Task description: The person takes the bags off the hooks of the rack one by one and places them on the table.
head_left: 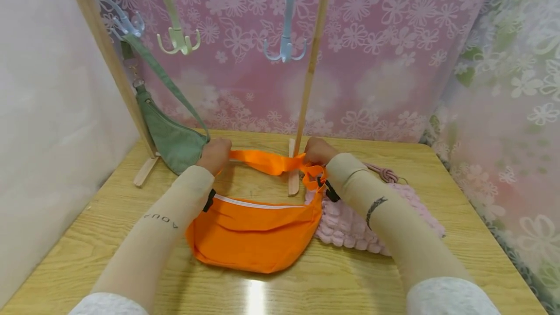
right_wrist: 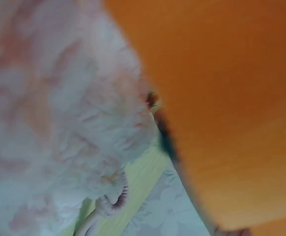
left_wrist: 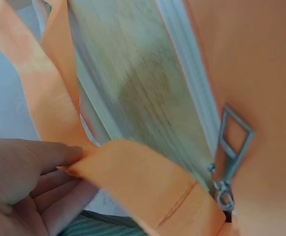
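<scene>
Remotely, I see an orange bag [head_left: 253,237], white zip [head_left: 258,203] along its top, between two sleeved forearms [head_left: 153,239] | left hand [head_left: 215,155] pinches its orange strap [head_left: 267,162] | right hand [head_left: 320,151] grips the strap farther along, fingertips mostly hidden | bubbly pink bag [head_left: 345,227] on wooden table [head_left: 350,286], partly behind right forearm | green bag [head_left: 170,135] hangs at left

My work area is a small enclosed booth, type of building not discernible: floral sheeting [head_left: 372,62] behind and to my right, a pale wall [head_left: 52,111] to my left, a wood-grain bench [head_left: 96,232] between.
</scene>
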`<action>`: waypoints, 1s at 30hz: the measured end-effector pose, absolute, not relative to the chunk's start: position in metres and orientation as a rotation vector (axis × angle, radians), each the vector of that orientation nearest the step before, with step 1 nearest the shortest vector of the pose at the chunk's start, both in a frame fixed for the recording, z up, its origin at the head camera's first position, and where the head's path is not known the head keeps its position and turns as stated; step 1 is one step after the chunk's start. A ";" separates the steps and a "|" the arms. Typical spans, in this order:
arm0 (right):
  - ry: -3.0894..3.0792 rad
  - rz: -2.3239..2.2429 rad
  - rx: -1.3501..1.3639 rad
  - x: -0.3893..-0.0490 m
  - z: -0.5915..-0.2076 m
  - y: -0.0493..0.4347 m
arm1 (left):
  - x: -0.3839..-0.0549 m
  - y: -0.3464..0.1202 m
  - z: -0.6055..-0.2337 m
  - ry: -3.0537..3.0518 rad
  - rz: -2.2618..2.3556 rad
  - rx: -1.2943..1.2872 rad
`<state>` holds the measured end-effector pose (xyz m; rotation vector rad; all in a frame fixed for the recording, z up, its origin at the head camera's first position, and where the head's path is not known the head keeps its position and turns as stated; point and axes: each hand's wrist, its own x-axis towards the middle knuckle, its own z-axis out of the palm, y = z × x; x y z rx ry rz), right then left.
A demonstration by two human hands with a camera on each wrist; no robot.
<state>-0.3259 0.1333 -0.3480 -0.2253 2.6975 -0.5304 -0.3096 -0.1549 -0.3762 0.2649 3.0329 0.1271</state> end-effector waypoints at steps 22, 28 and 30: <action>2.451 -0.711 -0.177 -0.317 -0.341 0.135 | -0.303 -0.148 -0.377 3.018 0.222 0.285; 2.517 -0.564 -0.196 -0.311 -0.328 0.134 | -0.297 -0.143 -0.369 2.921 0.352 0.277; 2.501 -0.577 -0.180 -0.308 -0.322 0.132 | -0.294 -0.142 -0.366 2.905 0.389 0.319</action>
